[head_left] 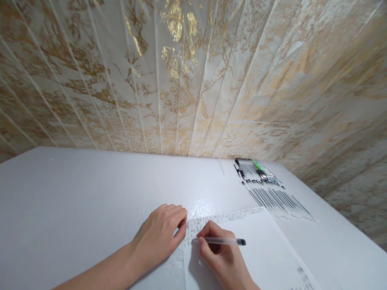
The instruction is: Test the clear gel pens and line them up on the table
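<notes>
My right hand (222, 253) pinches a pen (225, 241) with a clear barrel and a black end cap. Its tip meets a white sheet of paper (256, 237), just beneath rows of small dark handwriting near the top left. More dark marks show at the sheet's lower right. My left hand (166, 229) rests on the table against the paper's left edge, its fingers curled loosely inward and nothing visible in them.
Past the paper's far right corner lies a row of several slim black pen refills (278, 201). Behind them is a cluster of pens (256, 170) with a green item among them. The white table (90, 201) backs onto a gold-patterned curtain (169, 100).
</notes>
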The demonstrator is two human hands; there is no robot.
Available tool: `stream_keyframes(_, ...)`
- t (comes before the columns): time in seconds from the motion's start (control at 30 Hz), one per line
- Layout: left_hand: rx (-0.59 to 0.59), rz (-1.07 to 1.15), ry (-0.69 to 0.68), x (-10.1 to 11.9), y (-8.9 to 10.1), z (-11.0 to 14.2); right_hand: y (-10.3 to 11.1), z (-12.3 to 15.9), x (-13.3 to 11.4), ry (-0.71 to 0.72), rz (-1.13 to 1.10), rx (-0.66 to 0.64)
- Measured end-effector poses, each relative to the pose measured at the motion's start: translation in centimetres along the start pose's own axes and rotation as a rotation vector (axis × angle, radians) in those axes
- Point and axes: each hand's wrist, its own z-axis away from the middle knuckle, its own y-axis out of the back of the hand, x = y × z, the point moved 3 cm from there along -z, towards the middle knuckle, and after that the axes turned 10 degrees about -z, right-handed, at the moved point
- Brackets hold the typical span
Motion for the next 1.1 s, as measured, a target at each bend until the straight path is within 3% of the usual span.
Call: stream_keyframes(1.1,-0.029,0.002,0.009,0.05,0.0,0.13,-0.06,0.13,-0.06,0.062,-0.022,0.011)
